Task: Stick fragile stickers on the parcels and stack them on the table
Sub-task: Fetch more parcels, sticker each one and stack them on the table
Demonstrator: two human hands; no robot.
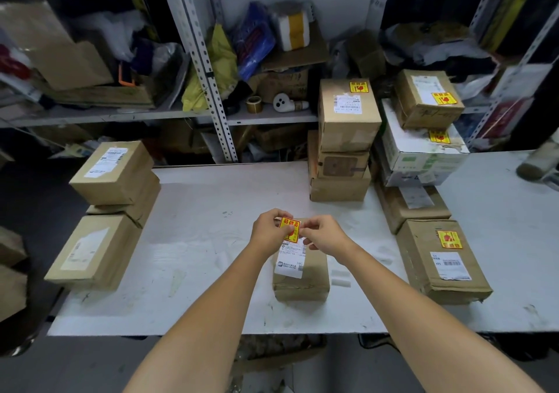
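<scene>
Right, both hands, left hand (267, 229) & right hand (325, 235), pinch the fragile sticker (289, 228) over the parcel (302, 274): thin, floppy, tacky, prob best held by edges

Parcel label (289, 264) print unreadably small — shelf clutter (251, 44) blurred.

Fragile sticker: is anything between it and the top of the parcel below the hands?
Nothing visible. The left hand and the right hand pinch the fragile sticker over the far end of the parcel. A white shipping label covers much of the top, with bare cardboard to its right.
</scene>
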